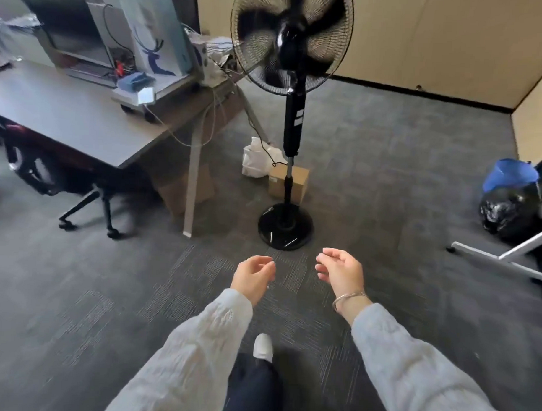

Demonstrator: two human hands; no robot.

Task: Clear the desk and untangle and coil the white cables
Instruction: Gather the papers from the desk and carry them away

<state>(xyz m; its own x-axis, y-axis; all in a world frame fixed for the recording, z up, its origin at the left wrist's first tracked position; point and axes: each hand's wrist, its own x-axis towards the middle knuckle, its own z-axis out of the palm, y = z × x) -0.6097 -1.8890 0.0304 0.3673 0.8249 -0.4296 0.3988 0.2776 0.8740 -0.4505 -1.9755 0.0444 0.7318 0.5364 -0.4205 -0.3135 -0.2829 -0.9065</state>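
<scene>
The grey desk point(60, 118) stands at the left, well away from me. White cables point(189, 135) hang off its right edge, and more tangled cable lies near a white box point(218, 54) at its far corner. My left hand point(253, 278) and my right hand point(341, 270) hover over the carpet in front of me, fingers loosely curled, holding nothing. A thin bracelet circles my right wrist.
A black standing fan point(289, 120) stands straight ahead, its base just beyond my hands. Cardboard boxes point(289, 183) and a white bag point(257, 158) sit behind it. A rolling chair point(49, 173) is tucked under the desk. Black and blue rubbish bags point(509, 198) lie at the right.
</scene>
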